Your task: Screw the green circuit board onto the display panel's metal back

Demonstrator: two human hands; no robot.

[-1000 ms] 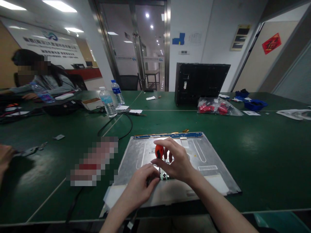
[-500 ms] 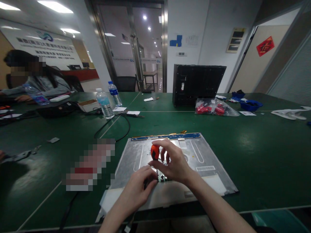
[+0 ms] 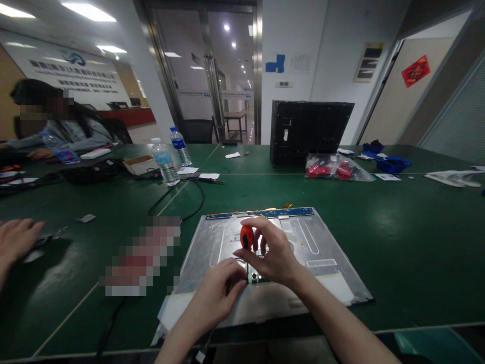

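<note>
A silver display panel (image 3: 322,253) lies flat on the table before me, with a narrow blue circuit strip (image 3: 261,213) along its far edge. My right hand (image 3: 275,253) grips a short orange and black screwdriver (image 3: 246,236) by its handle. The shaft points down, nearly upright, at a small green circuit board (image 3: 254,277) on the panel. My left hand (image 3: 223,283) rests on the panel beside the shaft's tip, thumb and fingers drawn together. What those fingers hold, if anything, is hidden.
Another person's hand (image 3: 18,240) is at the left over a plier-like tool. Two water bottles (image 3: 164,164) stand beyond a black cable (image 3: 200,194). Farther back are a black monitor-like unit (image 3: 310,134) and a plastic bag of red parts (image 3: 337,169). A blurred-out item (image 3: 146,258) lies left.
My right hand and the screwdriver handle have shifted slightly to the right, and the shaft stays down at the board. The other person's hand has come farther into view at the left.
</note>
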